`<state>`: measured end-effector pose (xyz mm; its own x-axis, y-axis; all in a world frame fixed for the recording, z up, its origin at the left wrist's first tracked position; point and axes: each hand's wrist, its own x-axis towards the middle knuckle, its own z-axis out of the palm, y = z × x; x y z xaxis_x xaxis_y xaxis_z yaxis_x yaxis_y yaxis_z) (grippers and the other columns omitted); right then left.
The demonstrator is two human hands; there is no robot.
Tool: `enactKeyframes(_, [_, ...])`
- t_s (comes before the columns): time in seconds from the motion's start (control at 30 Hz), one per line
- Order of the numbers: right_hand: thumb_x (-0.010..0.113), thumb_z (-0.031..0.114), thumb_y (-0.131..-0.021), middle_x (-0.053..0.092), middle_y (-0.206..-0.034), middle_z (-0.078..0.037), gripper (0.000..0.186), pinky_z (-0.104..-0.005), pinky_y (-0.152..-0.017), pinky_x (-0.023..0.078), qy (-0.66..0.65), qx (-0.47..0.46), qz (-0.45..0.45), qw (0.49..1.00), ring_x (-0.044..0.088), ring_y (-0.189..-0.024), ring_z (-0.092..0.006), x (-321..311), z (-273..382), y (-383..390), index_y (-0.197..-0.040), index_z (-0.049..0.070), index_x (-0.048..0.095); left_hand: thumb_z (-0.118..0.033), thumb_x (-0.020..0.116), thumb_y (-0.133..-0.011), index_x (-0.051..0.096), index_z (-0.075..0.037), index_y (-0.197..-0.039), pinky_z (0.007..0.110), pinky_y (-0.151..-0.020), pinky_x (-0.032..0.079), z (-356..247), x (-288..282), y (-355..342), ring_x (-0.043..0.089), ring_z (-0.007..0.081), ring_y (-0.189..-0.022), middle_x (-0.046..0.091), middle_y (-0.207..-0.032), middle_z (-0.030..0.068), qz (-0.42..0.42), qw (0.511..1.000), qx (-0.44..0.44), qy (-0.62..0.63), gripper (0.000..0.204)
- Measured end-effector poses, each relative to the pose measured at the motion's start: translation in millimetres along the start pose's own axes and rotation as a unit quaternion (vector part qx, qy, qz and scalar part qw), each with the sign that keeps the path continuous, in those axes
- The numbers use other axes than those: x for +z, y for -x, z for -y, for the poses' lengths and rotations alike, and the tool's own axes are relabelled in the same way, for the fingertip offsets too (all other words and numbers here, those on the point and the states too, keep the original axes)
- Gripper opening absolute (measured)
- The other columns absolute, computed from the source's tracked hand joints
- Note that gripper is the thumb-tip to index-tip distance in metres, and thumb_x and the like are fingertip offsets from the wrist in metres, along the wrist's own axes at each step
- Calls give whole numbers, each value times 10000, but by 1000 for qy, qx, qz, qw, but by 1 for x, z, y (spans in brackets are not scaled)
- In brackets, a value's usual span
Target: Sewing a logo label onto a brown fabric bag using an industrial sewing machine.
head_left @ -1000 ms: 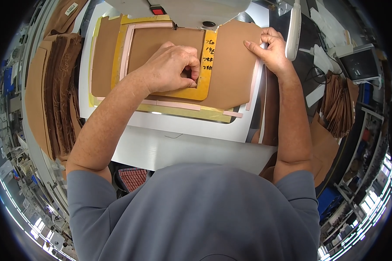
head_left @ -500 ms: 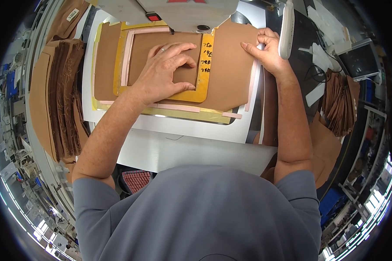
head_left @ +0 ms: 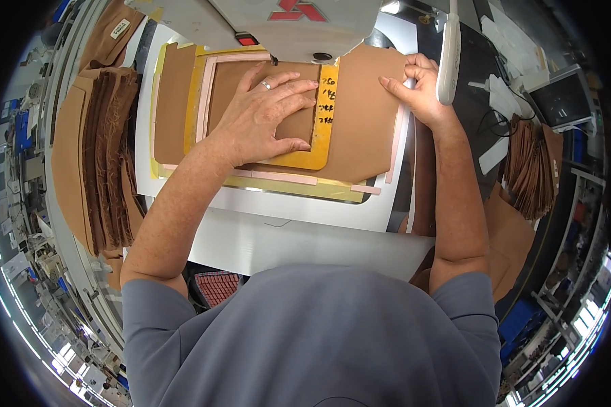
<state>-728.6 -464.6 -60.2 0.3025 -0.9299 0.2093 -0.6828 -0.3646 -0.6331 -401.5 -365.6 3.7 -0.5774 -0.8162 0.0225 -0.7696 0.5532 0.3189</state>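
Observation:
A brown fabric panel [head_left: 363, 115] lies on a framed template with pale yellow and pink strips [head_left: 271, 184] along its border. On top of it sits a yellow rectangular frame [head_left: 305, 160] with dark handwriting and a pink strip inside its left side. My left hand [head_left: 261, 122], wearing a ring, lies spread over the frame's opening, fingertips near its right inner edge and thumb by the lower right corner. At the panel's upper right edge, my right hand [head_left: 424, 91] has curled fingers and its thumb on the fabric, gripping that edge.
A sewing machine head [head_left: 278, 27] overhangs the far side of the panel. Stacked brown pieces [head_left: 105, 163] stand at left; another bundle [head_left: 529, 163] lies at right. A white lamp-like bar [head_left: 448, 61] hangs beside my right hand. A white sheet [head_left: 278, 203] lies beneath the template.
The whole view has shifted slightly, so everything sits a little lower. My left hand lies flatter, its fingers reaching closer to the frame's right side. My right hand keeps its place at the panel edge.

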Motion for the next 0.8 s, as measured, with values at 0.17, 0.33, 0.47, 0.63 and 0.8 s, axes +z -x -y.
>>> enactKeyframes(0.17, [847,462,-746,679,-1001,-177,531,-460,-905,539,-12,-12,-5,1000,680,-984,-345,0,2,0,-820,-19,637,-532,847,-698,668,-155,-1317,607,-1249,188,1,1,0,419,235,-1471,554,-1510,-11,-5,1000,19,-12,746])
enactKeyframes(0.33, [844,447,-755,672,-1063,-192,516,-469,-921,536,-1,-14,-13,1000,668,-1024,-360,-2,5,1,-709,-7,604,-526,846,-711,668,-143,-1310,605,-1247,197,2,1,1,434,240,-1459,549,-1518,-7,-1,1000,16,-4,733])
enactKeyframes(0.47, [849,446,-749,675,-1063,-192,509,-468,-927,535,-3,-13,-8,1000,669,-1023,-364,-2,5,0,-711,-6,618,-520,846,-719,672,-136,-1302,598,-1244,206,2,3,1,448,245,-1447,544,-1526,5,-1,1000,13,9,720])
enactKeyframes(0.63, [849,448,-747,676,-1057,-189,506,-468,-925,536,2,-15,-9,1000,669,-1024,-361,-2,5,1,-707,-1,618,-514,844,-724,667,-137,-1311,597,-1240,215,0,2,2,449,248,-1446,541,-1528,15,1,1000,13,9,720])
enactKeyframes(0.8, [845,453,-751,678,-1015,-187,521,-466,-906,537,1,-25,-10,1000,673,-995,-354,-1,1,-2,-713,-8,603,-493,842,-734,652,-144,-1338,597,-1238,218,-2,0,1,447,250,-1448,534,-1534,24,11,1000,9,6,722])
